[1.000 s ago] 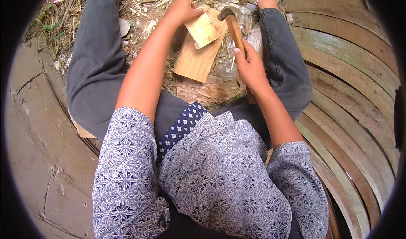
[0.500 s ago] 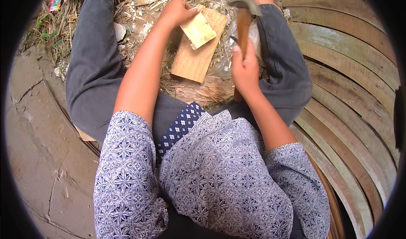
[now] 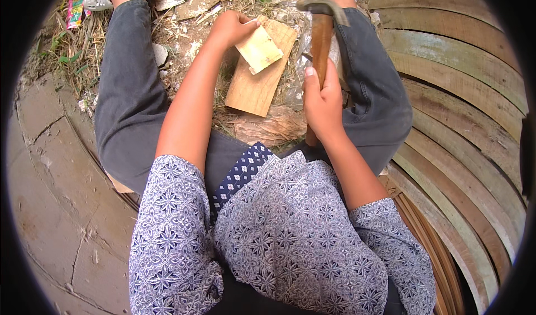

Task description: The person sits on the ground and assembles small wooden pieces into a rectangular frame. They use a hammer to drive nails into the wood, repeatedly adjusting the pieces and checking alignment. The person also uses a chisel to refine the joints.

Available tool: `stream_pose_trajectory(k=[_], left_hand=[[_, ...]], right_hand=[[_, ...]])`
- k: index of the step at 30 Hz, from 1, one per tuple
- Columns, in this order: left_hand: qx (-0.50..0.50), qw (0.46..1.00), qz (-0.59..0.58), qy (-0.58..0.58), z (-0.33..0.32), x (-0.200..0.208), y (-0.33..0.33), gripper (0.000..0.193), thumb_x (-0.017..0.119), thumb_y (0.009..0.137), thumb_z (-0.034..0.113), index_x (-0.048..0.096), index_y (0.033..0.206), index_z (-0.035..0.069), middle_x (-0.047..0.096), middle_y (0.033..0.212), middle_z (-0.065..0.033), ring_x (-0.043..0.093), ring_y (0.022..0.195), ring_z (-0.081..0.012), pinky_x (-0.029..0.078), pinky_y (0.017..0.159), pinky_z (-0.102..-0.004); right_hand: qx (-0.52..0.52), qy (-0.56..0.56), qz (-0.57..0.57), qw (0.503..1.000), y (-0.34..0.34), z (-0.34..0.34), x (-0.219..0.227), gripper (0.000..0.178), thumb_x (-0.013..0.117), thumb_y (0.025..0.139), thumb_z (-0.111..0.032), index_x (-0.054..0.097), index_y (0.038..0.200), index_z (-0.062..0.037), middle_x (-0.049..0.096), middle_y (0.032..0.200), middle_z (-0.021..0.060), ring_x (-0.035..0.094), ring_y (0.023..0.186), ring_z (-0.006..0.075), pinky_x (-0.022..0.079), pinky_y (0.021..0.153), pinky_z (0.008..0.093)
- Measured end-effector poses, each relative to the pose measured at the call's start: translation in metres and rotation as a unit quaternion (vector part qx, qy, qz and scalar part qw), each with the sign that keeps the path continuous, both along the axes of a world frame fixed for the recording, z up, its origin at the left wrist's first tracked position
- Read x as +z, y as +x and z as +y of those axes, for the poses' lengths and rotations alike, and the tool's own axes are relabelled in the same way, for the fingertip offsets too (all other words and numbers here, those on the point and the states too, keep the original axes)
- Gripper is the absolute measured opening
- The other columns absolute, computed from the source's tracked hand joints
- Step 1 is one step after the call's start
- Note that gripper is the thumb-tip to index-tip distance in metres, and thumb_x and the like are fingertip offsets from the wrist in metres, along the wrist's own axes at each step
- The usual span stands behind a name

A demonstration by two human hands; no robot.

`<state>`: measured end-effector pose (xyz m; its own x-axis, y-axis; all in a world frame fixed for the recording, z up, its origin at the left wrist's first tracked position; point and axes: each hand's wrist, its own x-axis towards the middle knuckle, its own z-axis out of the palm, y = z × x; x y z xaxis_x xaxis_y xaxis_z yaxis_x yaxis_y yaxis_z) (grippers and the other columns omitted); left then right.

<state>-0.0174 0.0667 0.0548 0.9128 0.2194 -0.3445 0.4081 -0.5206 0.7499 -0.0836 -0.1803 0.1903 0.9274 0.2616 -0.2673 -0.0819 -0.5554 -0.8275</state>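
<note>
My left hand [image 3: 231, 30] pinches the far-left corner of a small pale wooden block [image 3: 258, 50], thumb on top. That block sits over a longer flat board [image 3: 251, 92], whose near end and right side show. In my right hand [image 3: 324, 100] is a claw hammer [image 3: 321, 41], gripped round its brown wooden handle and held up to the right of the board, apart from the wood. Its metal head points away from me. The fingers of my left hand under the block are partly hidden.
Beneath the board's near end lies a rough, flaky piece of wood [image 3: 271, 126]. Wood chips and dry grass cover the ground between my legs. Curved wooden slats [image 3: 452, 47] run along the right; cracked grey paving [image 3: 50, 164] lies left. A pink packet [image 3: 76, 8] rests at the far left.
The whole view has shifted slightly. My right hand keeps the hammer raised, its handle a little more upright. My left hand still grips the block.
</note>
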Motion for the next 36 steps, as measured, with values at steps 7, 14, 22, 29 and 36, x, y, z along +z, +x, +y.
stream_pose_trajectory(k=[7,14,22,29,36], left_hand=[[0.004,1.0,0.001,-0.026,0.0,-0.006,0.0,0.042,0.078,0.089,0.044,0.081,0.106,0.005,0.079,0.089,-0.0123,0.074,0.078,-0.0189,0.058,0.076,-0.0346],[0.011,1.0,-0.002,-0.01,0.0,-0.005,0.0,0.042,0.078,0.09,0.042,0.081,0.107,0.004,0.079,0.092,-0.0117,0.074,0.08,-0.0173,0.058,0.076,-0.0335],[0.013,0.999,-0.018,-0.027,-0.001,-0.006,-0.005,0.043,0.077,0.091,0.042,0.08,0.109,0.003,0.079,0.092,-0.0113,0.073,0.079,-0.0171,0.057,0.076,-0.0331],[0.0,0.998,-0.059,-0.018,0.005,-0.022,-0.018,0.043,0.074,0.095,0.039,0.077,0.111,-0.001,0.078,0.094,-0.0102,0.072,0.08,-0.0155,0.056,0.073,-0.0314],[0.117,0.967,-0.008,-0.227,0.043,-0.003,-0.065,0.038,0.069,0.1,0.032,0.068,0.115,-0.002,0.074,0.092,-0.0076,0.069,0.076,-0.0138,0.055,0.068,-0.0305]], right_hand=[[0.024,-0.049,0.089,0.995,0.008,-0.013,-0.017,0.038,0.056,0.103,-0.022,0.052,0.135,-0.0022,0.068,0.099,0.0186,0.069,0.089,0.0291,0.052,0.08,0.042],[0.121,-0.082,0.055,0.988,0.016,-0.006,-0.021,0.037,0.056,0.102,-0.022,0.055,0.134,-0.0031,0.07,0.1,0.0221,0.07,0.091,0.0347,0.052,0.084,0.0428],[0.113,-0.098,0.104,0.983,0.016,-0.016,-0.026,0.032,0.056,0.101,-0.022,0.057,0.126,-0.0019,0.07,0.097,0.0241,0.071,0.092,0.0396,0.053,0.082,0.0458],[0.093,-0.047,0.127,0.987,0.011,-0.02,-0.042,0.035,0.058,0.101,-0.024,0.059,0.128,-0.0016,0.07,0.095,0.0184,0.068,0.089,0.0295,0.052,0.085,0.0414],[-0.103,0.185,0.248,0.945,0.009,-0.022,0.019,0.03,0.057,0.106,-0.025,0.055,0.131,-0.0093,0.043,0.074,-0.0067,0.036,0.053,0.0011,0.033,0.046,0.0203]])
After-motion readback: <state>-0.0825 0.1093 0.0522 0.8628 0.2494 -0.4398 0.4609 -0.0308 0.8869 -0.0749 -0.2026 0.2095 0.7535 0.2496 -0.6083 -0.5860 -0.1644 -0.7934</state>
